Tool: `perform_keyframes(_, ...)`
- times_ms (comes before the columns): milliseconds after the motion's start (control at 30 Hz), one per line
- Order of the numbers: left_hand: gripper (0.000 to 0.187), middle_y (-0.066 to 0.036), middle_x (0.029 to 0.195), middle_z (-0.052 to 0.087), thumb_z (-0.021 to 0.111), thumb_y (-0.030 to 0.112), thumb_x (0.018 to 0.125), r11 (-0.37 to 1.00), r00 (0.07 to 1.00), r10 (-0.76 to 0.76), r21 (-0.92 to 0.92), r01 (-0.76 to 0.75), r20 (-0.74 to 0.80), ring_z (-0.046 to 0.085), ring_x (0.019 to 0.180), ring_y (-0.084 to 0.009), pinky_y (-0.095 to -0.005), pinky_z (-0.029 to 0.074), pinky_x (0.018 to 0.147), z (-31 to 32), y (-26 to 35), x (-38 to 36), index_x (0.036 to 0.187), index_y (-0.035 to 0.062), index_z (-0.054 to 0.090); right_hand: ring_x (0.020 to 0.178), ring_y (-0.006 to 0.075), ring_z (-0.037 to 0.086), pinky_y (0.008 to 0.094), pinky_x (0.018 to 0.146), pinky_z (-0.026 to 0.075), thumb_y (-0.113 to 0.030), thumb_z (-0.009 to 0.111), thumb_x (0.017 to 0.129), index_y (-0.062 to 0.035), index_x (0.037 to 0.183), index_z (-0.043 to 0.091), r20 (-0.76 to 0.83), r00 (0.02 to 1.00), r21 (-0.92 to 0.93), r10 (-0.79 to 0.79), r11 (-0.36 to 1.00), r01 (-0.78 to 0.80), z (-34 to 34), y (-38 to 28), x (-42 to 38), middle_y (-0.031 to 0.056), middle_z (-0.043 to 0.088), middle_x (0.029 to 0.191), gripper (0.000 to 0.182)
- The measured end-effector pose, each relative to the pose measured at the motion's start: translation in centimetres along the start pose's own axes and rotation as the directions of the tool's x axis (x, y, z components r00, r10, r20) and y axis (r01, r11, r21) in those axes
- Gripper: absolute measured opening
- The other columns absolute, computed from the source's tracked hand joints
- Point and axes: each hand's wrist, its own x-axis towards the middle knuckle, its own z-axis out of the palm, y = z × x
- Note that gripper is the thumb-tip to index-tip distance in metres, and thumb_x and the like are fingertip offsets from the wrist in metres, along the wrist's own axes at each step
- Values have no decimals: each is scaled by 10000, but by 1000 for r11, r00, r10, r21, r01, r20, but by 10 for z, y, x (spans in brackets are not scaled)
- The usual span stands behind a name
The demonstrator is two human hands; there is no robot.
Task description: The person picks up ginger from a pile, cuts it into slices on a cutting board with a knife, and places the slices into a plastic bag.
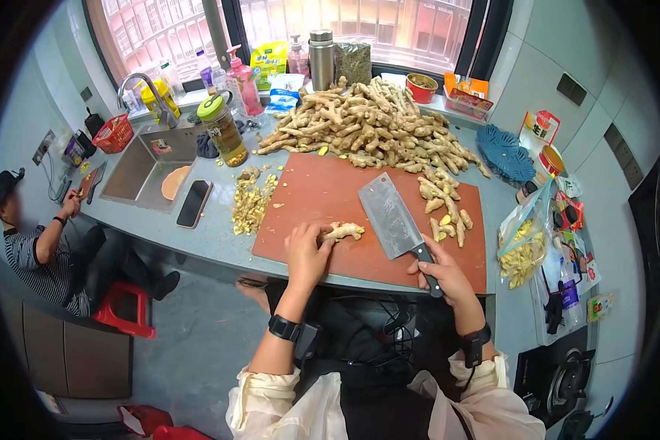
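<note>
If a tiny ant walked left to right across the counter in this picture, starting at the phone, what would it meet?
Phone → chopped ginger pile → left hand → ginger piece → cleaver → plastic bag of cut ginger.

Reddish-brown board (pixel 308 198), black-and-white striped shirt (pixel 40 262), red stool (pixel 127 309)

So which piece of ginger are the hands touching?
The lone piece at the left hand, left of the knife on the board; the loose pieces right of the knife and the pile behind are untouched.
</note>
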Motion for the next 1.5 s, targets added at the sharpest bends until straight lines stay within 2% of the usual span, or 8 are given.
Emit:
perform_keyframes(167,208,-40,1024,667,770,177,839,997,999,37,-62,-38,-16,607,1020,-262,-420,403,941,7,-2,8,1038,126,733,631,92,563,243,578,456,-69,605,970,-66,1594,357,-33,994,-175,-101,980,94,12,-10,-3,82,635,902,672)
perform_keyframes(500,179,-47,983,655,764,203,854,996,998,43,-72,-47,-54,606,991,-270,-415,408,924,7,-5,4,1015,130,739,690,84,593,273,621,511,-85,621,965,-137,1533,474,6,993,-607,-115,789,94,57,-75,-8,3,606,865,589)
perform_keyframes(600,169,-55,966,647,762,202,854,996,997,39,-73,-43,-60,604,987,-277,-420,412,919,8,-6,3,1006,130,742,817,186,678,343,758,548,-88,629,954,-124,1522,477,21,997,-722,-79,688,70,59,-75,-2,68,683,1007,589)
perform_keyframes(667,151,-65,939,625,747,188,869,996,996,53,-69,-58,-76,588,956,-288,-420,408,885,8,-7,3,1008,128,738,1023,311,704,396,913,526,-102,637,952,-110,1512,474,199,923,-767,-329,534,356,50,-62,5,145,693,1204,583)
perform_keyframes(767,154,-61,968,643,762,183,850,997,996,51,-51,-55,-78,602,991,-282,-421,416,927,6,-3,4,992,124,743,1205,405,634,431,994,494,-129,640,961,-107,1517,447,194,955,-790,-225,541,288,54,-74,3,206,634,1354,590)
perform_keyframes(1067,155,-58,990,627,771,155,838,996,996,53,-67,-58,-72,593,1003,-275,-412,408,934,6,-3,5,985,116,737,851,496,644,562,733,485,-205,600,1003,-50,1226,424,161,987,-946,12,286,151,61,-87,13,271,649,868,323)
perform_keyframes(1300,150,-58,952,632,765,158,839,995,995,56,-74,-62,-79,597,986,-273,-404,401,918,7,-4,7,982,120,742,832,498,643,569,714,484,-205,589,1010,-42,1204,417,128,986,-972,103,209,104,68,-94,22,264,654,843,305)
perform_keyframes(1500,150,-61,976,617,761,149,844,997,998,46,-67,-49,-49,589,990,-274,-415,399,917,7,-3,5,989,123,733,861,492,652,578,746,489,-206,584,1011,-37,1215,419,174,985,-953,-4,251,169,75,-79,41,274,665,867,313)
